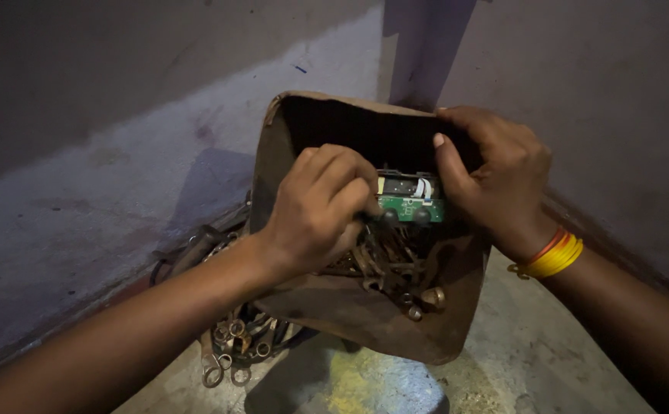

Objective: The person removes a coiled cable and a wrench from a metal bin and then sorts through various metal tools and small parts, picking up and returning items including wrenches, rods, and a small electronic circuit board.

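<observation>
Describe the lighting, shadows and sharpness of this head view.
Head view: dim overall, the walls grey and murky; one bright patch of light falls on the floor below the brown bag. The bag's inside is near black at the top. The left hand, right hand and green circuit board are fairly sharp; the forearms at the lower corners are soft and dark.

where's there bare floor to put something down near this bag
Bare concrete floor lies right of the brown bag, beneath the right hand, out to the wall. Left of the bag is crowded: a heap of metal rings and straps. Inside, the left hand, green circuit board and rusty hardware fill it.
</observation>
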